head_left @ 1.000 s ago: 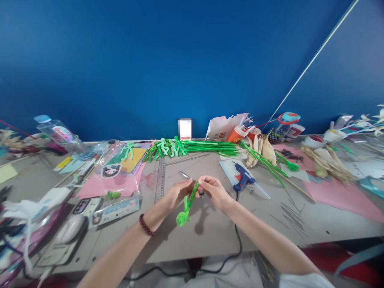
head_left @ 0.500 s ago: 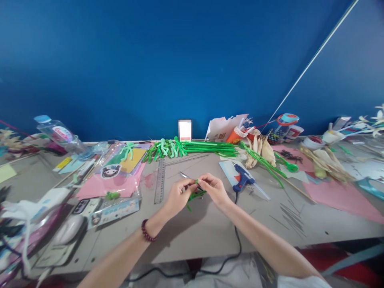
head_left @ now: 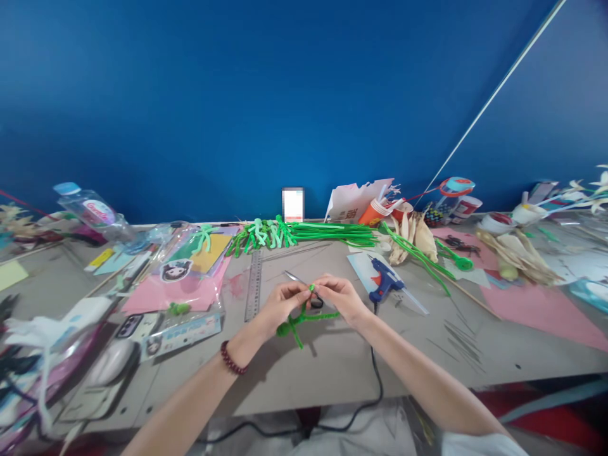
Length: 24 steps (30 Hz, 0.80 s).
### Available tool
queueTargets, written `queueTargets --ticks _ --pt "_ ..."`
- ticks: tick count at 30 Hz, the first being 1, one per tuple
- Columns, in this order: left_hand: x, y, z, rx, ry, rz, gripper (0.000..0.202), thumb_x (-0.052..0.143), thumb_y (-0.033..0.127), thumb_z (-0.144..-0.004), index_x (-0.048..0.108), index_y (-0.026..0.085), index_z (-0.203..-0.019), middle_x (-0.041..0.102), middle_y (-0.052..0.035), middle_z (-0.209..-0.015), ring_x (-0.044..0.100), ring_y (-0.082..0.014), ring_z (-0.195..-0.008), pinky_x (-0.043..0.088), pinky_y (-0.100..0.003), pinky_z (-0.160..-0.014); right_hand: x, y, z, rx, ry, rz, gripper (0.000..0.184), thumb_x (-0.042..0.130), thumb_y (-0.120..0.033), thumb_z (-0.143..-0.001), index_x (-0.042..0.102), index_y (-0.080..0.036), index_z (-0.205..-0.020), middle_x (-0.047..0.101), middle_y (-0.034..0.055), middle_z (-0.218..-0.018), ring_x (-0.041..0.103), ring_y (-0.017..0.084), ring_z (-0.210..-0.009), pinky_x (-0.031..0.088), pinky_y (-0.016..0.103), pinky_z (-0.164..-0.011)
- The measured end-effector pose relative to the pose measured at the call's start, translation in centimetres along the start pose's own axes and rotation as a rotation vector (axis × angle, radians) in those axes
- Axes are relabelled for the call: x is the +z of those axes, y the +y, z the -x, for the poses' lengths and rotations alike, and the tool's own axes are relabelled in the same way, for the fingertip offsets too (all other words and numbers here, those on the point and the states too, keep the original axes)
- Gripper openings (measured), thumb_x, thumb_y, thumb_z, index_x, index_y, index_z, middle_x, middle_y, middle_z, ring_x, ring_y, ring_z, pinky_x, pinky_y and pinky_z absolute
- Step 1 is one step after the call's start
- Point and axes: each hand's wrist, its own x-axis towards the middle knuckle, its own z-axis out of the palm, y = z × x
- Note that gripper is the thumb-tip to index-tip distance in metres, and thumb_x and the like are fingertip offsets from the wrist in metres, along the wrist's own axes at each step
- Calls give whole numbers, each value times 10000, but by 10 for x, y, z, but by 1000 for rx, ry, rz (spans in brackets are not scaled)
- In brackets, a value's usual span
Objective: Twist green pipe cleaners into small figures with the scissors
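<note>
My left hand [head_left: 284,305] and my right hand [head_left: 342,297] meet fingertip to fingertip above the middle of the table. Both are closed in a pinch on a green pipe cleaner piece [head_left: 304,318], whose fuzzy arms hang below the fingers and spread to either side. A small green knob of it shows between the thumbs. Just behind the hands lie scissors [head_left: 295,277], their blades pointing up and left, with part of the handles hidden by the fingers. A blue glue gun [head_left: 386,282] rests to the right of my right hand.
Green pipe cleaner stems [head_left: 332,233] lie bundled along the wall. A clear ruler [head_left: 254,285] is left of the hands, beside pink paper and plastic bags [head_left: 209,278]. The glue gun's black cord [head_left: 377,373] runs down the table's front. Dried husks [head_left: 418,237] and orange cups [head_left: 373,212] stand back right.
The green piece has turned between my fingers; its arms now hang lower and spread wider to left and right. Both hands stay in nearly the same place.
</note>
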Motion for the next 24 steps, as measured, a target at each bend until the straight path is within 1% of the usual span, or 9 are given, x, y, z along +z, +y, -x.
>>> queueTargets --ticks 4,9,14,19,24 --pt "2 2 1 37 38 -35 320 721 438 -647 640 133 -598 588 -9 -539 475 -87 -517 350 -207 -514 -1 3 -1 -17 53 42 182 687 -379 -720 735 -205 -744 601 15 -685 524 137 -683 401 270 -678" --pt "7 9 2 56 73 -45 340 735 457 -616 637 134 -578 579 -8 -522 475 -89 -512 354 -211 -511 -1 3 -1 -31 49 22 184 691 -395 -705 737 -217 -700 620 31 -725 538 158 -719 413 283 -696" --pt "9 13 4 65 85 -58 346 734 467 -610 634 138 -566 574 -8 -511 466 -91 -497 350 -219 -500 -3 6 -1 -36 46 15 181 693 -402 -702 743 -229 -718 631 38 -758 546 169 -749 420 295 -708" --pt "7 11 4 77 101 -79 356 727 479 -611 642 134 -595 579 -9 -517 459 -90 -499 339 -217 -494 -4 6 -1 -51 36 24 165 679 -383 -724 744 -232 -726 630 39 -759 546 168 -756 416 301 -725" --pt "7 7 4 94 102 -123 346 704 475 -645 653 133 -647 586 -7 -536 450 -87 -499 319 -214 -487 -2 5 0 -64 62 47 165 672 -375 -729 742 -228 -702 617 36 -731 532 163 -729 410 295 -699"
